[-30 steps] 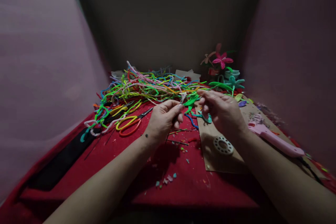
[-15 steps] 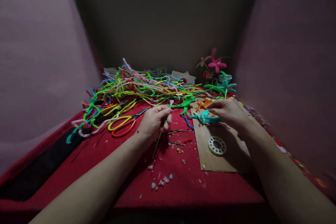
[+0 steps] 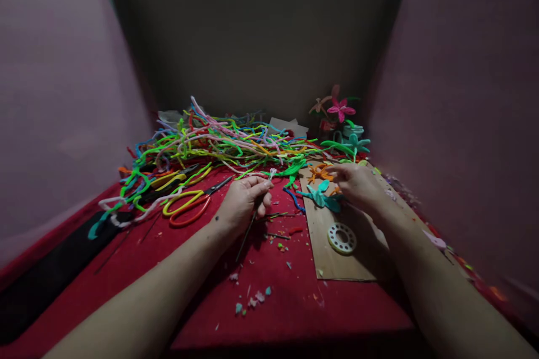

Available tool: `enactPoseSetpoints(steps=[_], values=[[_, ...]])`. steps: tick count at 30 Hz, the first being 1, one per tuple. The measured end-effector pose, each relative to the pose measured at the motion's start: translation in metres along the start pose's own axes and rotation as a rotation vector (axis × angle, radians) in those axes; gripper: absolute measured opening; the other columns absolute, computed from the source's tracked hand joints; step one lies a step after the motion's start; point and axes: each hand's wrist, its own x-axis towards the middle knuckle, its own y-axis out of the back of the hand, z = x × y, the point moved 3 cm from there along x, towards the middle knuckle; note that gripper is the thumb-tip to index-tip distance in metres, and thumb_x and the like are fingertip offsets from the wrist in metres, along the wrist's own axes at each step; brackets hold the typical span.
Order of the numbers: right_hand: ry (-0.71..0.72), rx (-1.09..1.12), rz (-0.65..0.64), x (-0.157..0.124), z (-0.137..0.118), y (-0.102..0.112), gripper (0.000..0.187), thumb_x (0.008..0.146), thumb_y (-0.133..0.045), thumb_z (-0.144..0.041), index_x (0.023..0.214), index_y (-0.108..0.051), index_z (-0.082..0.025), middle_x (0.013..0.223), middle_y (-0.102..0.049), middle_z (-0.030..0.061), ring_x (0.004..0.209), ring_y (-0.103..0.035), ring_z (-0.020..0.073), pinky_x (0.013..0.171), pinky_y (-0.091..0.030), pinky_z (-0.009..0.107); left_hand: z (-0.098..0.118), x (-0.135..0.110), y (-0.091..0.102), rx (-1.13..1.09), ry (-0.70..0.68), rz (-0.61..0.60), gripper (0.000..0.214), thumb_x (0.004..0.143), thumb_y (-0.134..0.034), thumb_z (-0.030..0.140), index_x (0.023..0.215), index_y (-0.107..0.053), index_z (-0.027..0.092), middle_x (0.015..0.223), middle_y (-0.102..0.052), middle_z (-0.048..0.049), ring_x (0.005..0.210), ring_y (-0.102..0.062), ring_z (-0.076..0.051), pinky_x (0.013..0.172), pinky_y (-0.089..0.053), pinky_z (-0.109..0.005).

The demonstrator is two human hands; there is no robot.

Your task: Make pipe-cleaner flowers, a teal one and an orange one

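Note:
My left hand (image 3: 242, 199) is closed in a pinch round a thin wire stem (image 3: 248, 230) with a small white fuzzy tip (image 3: 272, 171) sticking up past the fingers. My right hand (image 3: 357, 184) is over a brown cardboard sheet (image 3: 337, 261), fingers curled on a teal pipe-cleaner flower (image 3: 322, 196) that lies there. An orange pipe-cleaner shape (image 3: 319, 171) sits just behind that hand. A large tangle of coloured pipe cleaners (image 3: 210, 143) fills the red cloth behind both hands.
Scissors with yellow and orange handles (image 3: 189, 205) lie left of my left hand. A white ring-shaped spool (image 3: 341, 238) rests on the cardboard. Finished pink and teal flowers (image 3: 342, 118) stand at the back right. Small scraps (image 3: 252, 297) dot the red cloth (image 3: 295, 303). Pink walls close in on both sides.
My right hand moved down from beside the left hand's stem tip to the teal flower on the cardboard. The view shifted right; the pink tool at the right edge is out of sight.

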Motion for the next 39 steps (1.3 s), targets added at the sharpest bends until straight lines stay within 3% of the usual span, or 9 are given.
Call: enactPoseSetpoints(steps=[2, 5, 13, 21, 28, 31, 34, 37, 39], values=[[-0.080, -0.027, 0.061, 0.006, 0.008, 0.008, 0.036, 0.074, -0.048, -0.010, 0.103, -0.069, -0.017, 0.094, -0.072, 0.0090, 0.081, -0.065, 0.0193, 0.066, -0.044, 0.024, -0.001, 0.001, 0.000, 0.000, -0.001, -0.006, 0.018, 0.074, -0.059, 0.032, 0.071, -0.052, 0.016, 0.050, -0.056, 0.0045, 0.031, -0.040, -0.003, 0.031, -0.026, -0.013], [-0.133, -0.108, 0.015, 0.020, 0.017, 0.012, 0.034, 0.075, -0.050, -0.014, 0.103, -0.069, -0.018, 0.098, -0.071, 0.0100, 0.088, -0.065, 0.0220, 0.070, -0.044, 0.026, -0.002, 0.001, 0.000, 0.004, 0.000, -0.009, 0.018, 0.075, -0.059, 0.031, 0.070, -0.051, 0.016, 0.049, -0.055, 0.0047, 0.031, -0.040, -0.003, 0.031, -0.027, -0.013], [-0.019, -0.140, -0.163, 0.057, -0.001, -0.009, 0.036, 0.068, -0.062, -0.021, 0.103, -0.069, -0.021, 0.095, -0.071, 0.0068, 0.082, -0.064, 0.0197, 0.062, -0.043, 0.023, -0.002, 0.000, 0.000, -0.006, -0.009, -0.002, 0.018, 0.073, -0.060, 0.031, 0.067, -0.051, 0.016, 0.048, -0.055, 0.0050, 0.030, -0.040, -0.003, 0.030, -0.027, -0.014], [0.012, -0.167, -0.216, 0.047, -0.020, -0.022, 0.014, 0.067, -0.060, -0.016, 0.069, -0.073, -0.019, 0.073, -0.070, 0.0091, 0.067, -0.063, 0.0190, 0.055, -0.039, 0.024, -0.002, 0.001, 0.000, -0.047, 0.007, -0.019, 0.019, 0.073, -0.060, 0.031, 0.067, -0.052, 0.015, 0.046, -0.055, 0.0048, 0.029, -0.039, -0.003, 0.030, -0.026, -0.014], [0.003, -0.074, -0.102, 0.030, -0.002, -0.001, 0.024, 0.074, -0.050, -0.017, 0.084, -0.073, -0.019, 0.075, -0.071, 0.0063, 0.064, -0.063, 0.0166, 0.056, -0.042, 0.023, -0.002, 0.002, 0.001, -0.044, 0.003, 0.003, 0.017, 0.073, -0.061, 0.029, 0.067, -0.051, 0.016, 0.047, -0.055, 0.0042, 0.030, -0.040, -0.003, 0.030, -0.026, -0.014], [-0.050, 0.112, 0.044, 0.018, 0.000, 0.013, 0.024, 0.072, -0.049, -0.017, 0.083, -0.070, -0.017, 0.072, -0.070, 0.0044, 0.060, -0.063, 0.0158, 0.054, -0.044, 0.024, -0.002, 0.001, 0.001, -0.056, -0.005, 0.016, 0.017, 0.073, -0.061, 0.028, 0.067, -0.051, 0.015, 0.047, -0.055, 0.0042, 0.030, -0.039, -0.004, 0.030, -0.025, -0.015], [-0.129, 0.459, 0.246, 0.003, -0.001, 0.024, 0.014, 0.066, -0.053, -0.018, 0.072, -0.066, -0.016, 0.065, -0.067, 0.0031, 0.059, -0.062, 0.0167, 0.054, -0.046, 0.026, -0.001, 0.000, -0.002, -0.112, 0.000, 0.001, 0.015, 0.074, -0.061, 0.027, 0.071, -0.052, 0.015, 0.047, -0.054, 0.0048, 0.030, -0.038, -0.003, 0.030, -0.025, -0.014], [-0.194, 0.901, 0.253, -0.011, -0.004, 0.023, 0.005, 0.062, -0.061, -0.018, 0.067, -0.060, -0.018, 0.060, -0.063, 0.0010, 0.056, -0.060, 0.0155, 0.054, -0.048, 0.027, 0.000, -0.002, -0.007, -0.219, 0.033, -0.030, 0.014, 0.074, -0.062, 0.026, 0.074, -0.053, 0.015, 0.050, -0.054, 0.0049, 0.032, -0.041, -0.003, 0.031, -0.028, -0.014], [-0.210, 1.161, 0.212, -0.019, -0.008, 0.019, 0.012, 0.060, -0.067, -0.019, 0.069, -0.059, -0.018, 0.064, -0.065, 0.0013, 0.056, -0.061, 0.0145, 0.055, -0.049, 0.027, 0.000, -0.005, -0.010, -0.298, 0.068, -0.042, 0.013, 0.074, -0.063, 0.024, 0.076, -0.053, 0.015, 0.053, -0.055, 0.0046, 0.036, -0.045, -0.003, 0.034, -0.033, -0.013]])
